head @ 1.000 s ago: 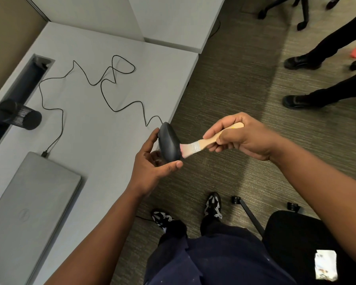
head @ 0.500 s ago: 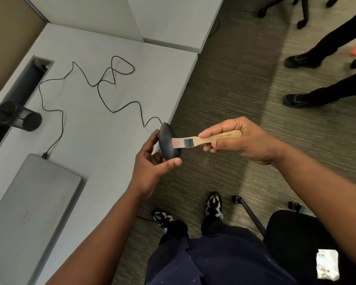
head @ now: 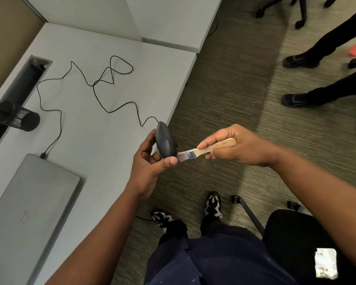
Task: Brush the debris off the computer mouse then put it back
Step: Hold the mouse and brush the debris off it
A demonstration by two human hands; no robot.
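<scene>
Underfoot, carpet (head: 224, 95) beside grey desk (head: 103, 140).

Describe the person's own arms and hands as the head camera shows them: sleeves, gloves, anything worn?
Both forearms are bare right up to the bottom edge of the picture: no sleeves in view. The left hand and right hand wear no gloves. No watch, bracelet or ring shows on the visible sides of either wrist or hand. Short, unpainted nails show on the thumbs.

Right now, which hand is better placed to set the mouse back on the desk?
Left. The left hand already grips the mouse right at the desk edge, while the right hand holds the brush out over the carpet.
</scene>
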